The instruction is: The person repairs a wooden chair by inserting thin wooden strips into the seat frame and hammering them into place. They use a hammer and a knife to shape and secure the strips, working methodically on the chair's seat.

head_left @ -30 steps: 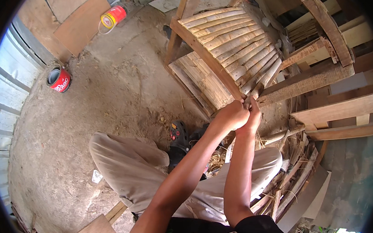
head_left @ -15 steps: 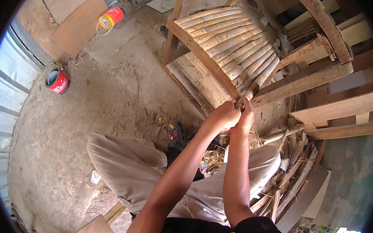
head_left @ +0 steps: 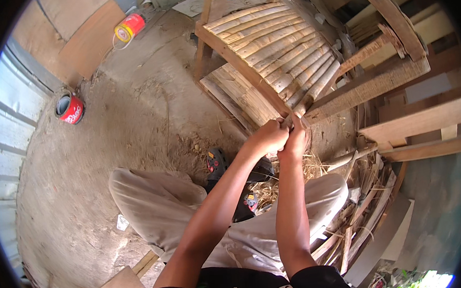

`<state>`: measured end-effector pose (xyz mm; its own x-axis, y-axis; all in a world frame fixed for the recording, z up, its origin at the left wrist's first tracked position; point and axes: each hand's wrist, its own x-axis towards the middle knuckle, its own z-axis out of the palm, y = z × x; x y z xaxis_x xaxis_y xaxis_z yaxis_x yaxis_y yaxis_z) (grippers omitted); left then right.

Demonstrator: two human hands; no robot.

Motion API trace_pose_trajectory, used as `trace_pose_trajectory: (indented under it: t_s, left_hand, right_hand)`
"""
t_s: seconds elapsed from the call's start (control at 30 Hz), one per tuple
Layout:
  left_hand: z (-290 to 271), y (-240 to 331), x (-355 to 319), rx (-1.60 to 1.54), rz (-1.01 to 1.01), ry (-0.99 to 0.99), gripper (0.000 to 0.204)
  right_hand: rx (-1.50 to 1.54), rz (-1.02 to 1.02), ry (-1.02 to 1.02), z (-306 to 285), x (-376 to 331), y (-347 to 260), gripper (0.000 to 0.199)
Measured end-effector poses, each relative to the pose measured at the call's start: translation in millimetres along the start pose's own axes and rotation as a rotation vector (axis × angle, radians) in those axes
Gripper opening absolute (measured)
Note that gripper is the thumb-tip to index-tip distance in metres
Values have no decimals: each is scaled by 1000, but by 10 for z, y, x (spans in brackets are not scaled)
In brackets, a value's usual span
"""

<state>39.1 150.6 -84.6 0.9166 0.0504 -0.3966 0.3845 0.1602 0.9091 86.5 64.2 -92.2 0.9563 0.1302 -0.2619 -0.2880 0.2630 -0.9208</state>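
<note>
Left hand (head_left: 266,139) and right hand (head_left: 294,139): lower than a second ago, pressed together, fingers closed on a cane strip (head_left: 284,122) at the corner of the wooden chair frame (head_left: 247,70), the strip drawn tighter

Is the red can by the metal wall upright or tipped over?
Upright: the red can stands on the dirt floor, its round open top facing up.

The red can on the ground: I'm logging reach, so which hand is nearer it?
Left. The left hand is nearer the red can, well off to its left; the right hand lies just beyond.
</note>
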Motion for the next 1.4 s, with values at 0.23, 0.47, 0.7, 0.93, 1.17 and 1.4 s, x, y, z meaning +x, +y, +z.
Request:
trace_pose_trajectory:
  t_s: [0.23,0.47,0.7,0.93,1.17,1.4]
  left_hand:
    - [-47,83,-117,-99,-46,-93,40]
    - [-11,-39,-92,-51,-47,-29,38]
    - [-45,-25,-122,-101,-37,-83,43]
    - [-47,-36,-119,-88,-39,-79,45]
    - [-63,-80,-111,-116,-9,-112,43]
    - [-103,-181,-57,-90,-44,-116,47]
  right_hand:
    - [-22,7,-152,-142,83,-21,30]
    - [-118,-46,-126,-196,138,54,28]
    - [-125,-86,-103,-172,108,105,31]
    - [-123,-90,-89,-138,57,98,31]
    - [-130,-113,-25,-132,75,151,31]
    - [-168,-152,-69,-194,128,242,34]
